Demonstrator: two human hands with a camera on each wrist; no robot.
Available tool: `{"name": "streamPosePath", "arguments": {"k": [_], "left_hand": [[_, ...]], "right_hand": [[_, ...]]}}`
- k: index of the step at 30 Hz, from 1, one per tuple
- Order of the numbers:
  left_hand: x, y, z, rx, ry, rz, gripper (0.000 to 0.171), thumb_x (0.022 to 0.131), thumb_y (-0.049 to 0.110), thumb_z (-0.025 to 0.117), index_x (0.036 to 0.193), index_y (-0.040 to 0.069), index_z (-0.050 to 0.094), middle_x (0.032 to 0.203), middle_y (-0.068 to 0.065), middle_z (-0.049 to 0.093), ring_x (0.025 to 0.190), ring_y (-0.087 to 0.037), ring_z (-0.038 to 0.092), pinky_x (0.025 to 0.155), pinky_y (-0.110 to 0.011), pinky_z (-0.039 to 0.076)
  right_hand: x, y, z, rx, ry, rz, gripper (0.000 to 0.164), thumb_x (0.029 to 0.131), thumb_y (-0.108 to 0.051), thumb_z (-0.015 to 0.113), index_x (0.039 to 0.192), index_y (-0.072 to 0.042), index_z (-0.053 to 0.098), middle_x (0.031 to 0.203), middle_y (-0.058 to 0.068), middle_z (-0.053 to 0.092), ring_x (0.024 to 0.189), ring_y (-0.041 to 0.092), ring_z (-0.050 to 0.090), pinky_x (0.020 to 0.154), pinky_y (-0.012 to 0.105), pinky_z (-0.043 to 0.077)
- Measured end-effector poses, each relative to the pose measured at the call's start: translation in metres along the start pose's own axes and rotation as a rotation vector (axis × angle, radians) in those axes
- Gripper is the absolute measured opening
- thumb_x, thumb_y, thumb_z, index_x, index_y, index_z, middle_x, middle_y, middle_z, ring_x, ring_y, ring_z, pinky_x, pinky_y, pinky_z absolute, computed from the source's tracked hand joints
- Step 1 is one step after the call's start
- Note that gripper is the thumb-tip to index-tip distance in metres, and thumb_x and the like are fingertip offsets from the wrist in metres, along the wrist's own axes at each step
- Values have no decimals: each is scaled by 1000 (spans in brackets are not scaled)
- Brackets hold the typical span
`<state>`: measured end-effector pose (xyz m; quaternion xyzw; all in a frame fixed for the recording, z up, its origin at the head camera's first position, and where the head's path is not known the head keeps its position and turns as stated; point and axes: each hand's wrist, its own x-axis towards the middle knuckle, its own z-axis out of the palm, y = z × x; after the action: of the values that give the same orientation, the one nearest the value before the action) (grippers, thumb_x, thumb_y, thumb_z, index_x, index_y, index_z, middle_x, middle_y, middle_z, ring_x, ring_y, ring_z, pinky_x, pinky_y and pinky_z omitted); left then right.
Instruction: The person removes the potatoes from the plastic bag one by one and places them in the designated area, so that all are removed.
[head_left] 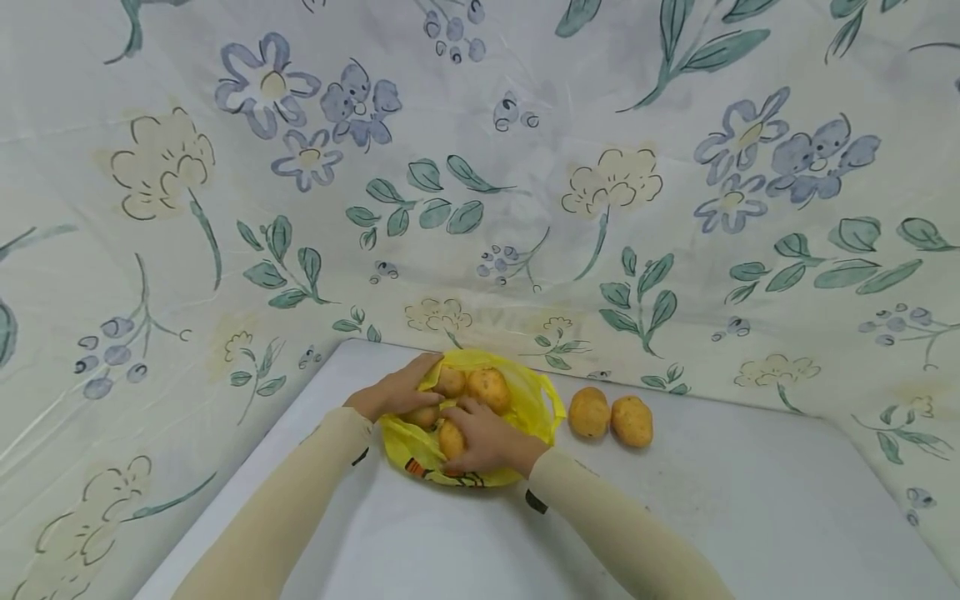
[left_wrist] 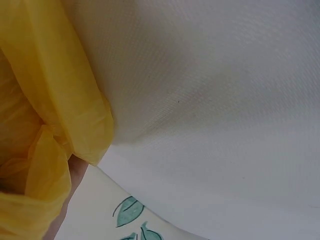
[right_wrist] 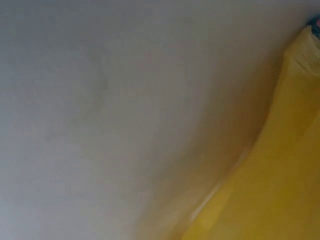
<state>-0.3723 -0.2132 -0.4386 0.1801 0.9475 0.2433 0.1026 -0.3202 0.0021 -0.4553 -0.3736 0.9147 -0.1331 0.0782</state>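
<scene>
A yellow plastic bag [head_left: 531, 382] lies open on the white table with several potatoes [head_left: 489, 389] inside it. My left hand [head_left: 399, 393] holds the bag's left edge in the head view, its thumb reaching inward over the potatoes. In the left wrist view the yellow bag [left_wrist: 75, 95] folds over part of that hand. Inside the bag, my right hand [head_left: 489, 437] has its fingers round a potato [head_left: 452, 439] near the front. The right wrist view shows only the bag's side [right_wrist: 270, 185] and the table, with the fingers out of sight.
Two potatoes, one nearer the bag [head_left: 589, 412] and one farther right [head_left: 632, 422], lie side by side on the table [head_left: 720, 500]. A floral sheet [head_left: 480, 183] rises behind the table and along its sides.
</scene>
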Motion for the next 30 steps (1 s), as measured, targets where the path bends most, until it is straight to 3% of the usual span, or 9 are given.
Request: {"name": "streamPosePath", "arguments": {"k": [6,12,22,30], "left_hand": [[1,0,-1,13,2,4,81,96,32,61,158,8,16,164,-18,16,150,-39,21,119,-59,23],[1,1,-2,1,4,2,80,96,32,61,158,9,16,164,-17,16,150,-39,21,120,-58,22],[-1,3,-1,-7,7,-2,79,96,30,61,158,9,16,164,-18,17,149,-39,22,119,-59,22],[0,2,-1,-7,-8,-15,82,95,33,61,159,10,14,165,-17,15,150,-39,20,119,-59,22]], "right_hand": [[0,4,2,137,-16,33,82,78,-49,79,147,-29,40,146,8,41,131,20,41,104,40,46],[2,8,0,202,-35,44,83,76,-49,81,146,-35,39,137,6,45,120,17,43,100,39,47],[1,7,0,53,-40,35,88,76,-58,78,150,-36,35,143,5,50,129,26,45,106,45,44],[-3,7,2,87,-25,57,82,77,-55,78,147,-37,38,137,4,55,122,24,47,100,43,47]]}}
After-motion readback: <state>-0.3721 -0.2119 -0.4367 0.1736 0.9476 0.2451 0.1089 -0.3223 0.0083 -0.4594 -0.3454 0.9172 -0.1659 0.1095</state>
